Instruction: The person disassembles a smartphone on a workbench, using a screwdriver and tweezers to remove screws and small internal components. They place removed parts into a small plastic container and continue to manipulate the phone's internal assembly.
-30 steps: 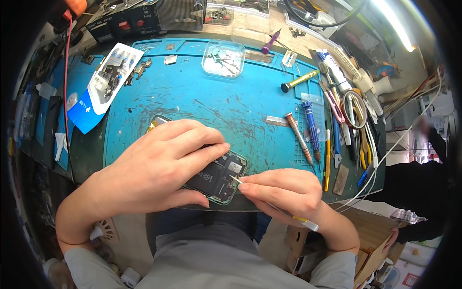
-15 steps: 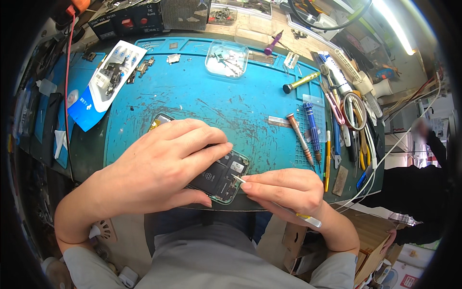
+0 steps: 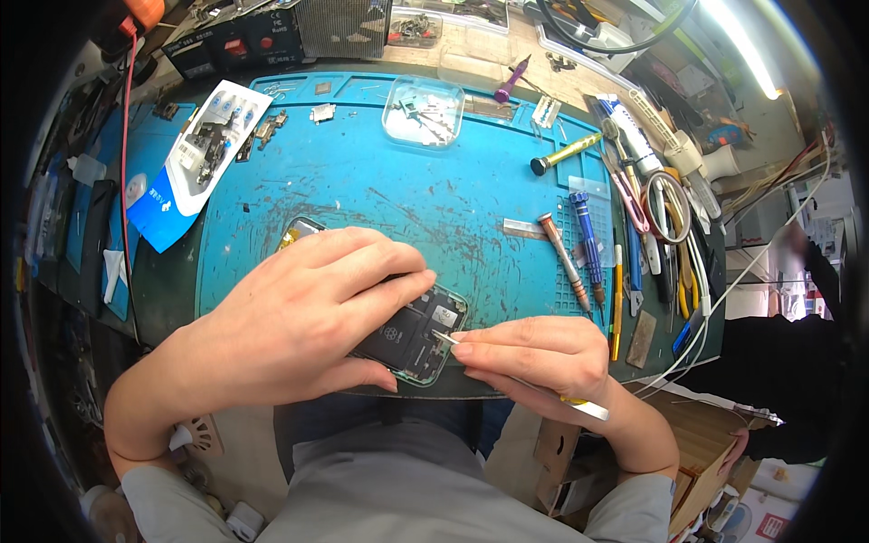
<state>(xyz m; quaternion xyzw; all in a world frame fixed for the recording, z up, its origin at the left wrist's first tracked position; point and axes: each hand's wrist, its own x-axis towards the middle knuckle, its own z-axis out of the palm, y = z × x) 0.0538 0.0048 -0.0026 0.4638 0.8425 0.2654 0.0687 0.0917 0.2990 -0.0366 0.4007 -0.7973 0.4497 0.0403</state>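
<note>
An opened smartphone [image 3: 395, 337] lies tilted at the front edge of the blue mat, its black battery and inner parts bare. My left hand [image 3: 312, 308] spans it, thumb at the near edge and fingers at the far edge, hiding its middle. My right hand [image 3: 543, 357] pinches slim metal tweezers [image 3: 587, 408] with a yellow mark near the back end. The tips touch or hover just over the phone's right end, beside a pale label on the battery side; I cannot tell which.
A clear box of small parts [image 3: 424, 110] stands at the mat's back. Screwdrivers [image 3: 587, 237], pliers and cables crowd the right side. At left lies a blue-and-white packet [image 3: 195, 167] with small black parts. A person in black [image 3: 769, 371] is at far right.
The tweezer tips have shifted slightly left on the phone, and the back end has moved a little. My left hand stays around the phone.
</note>
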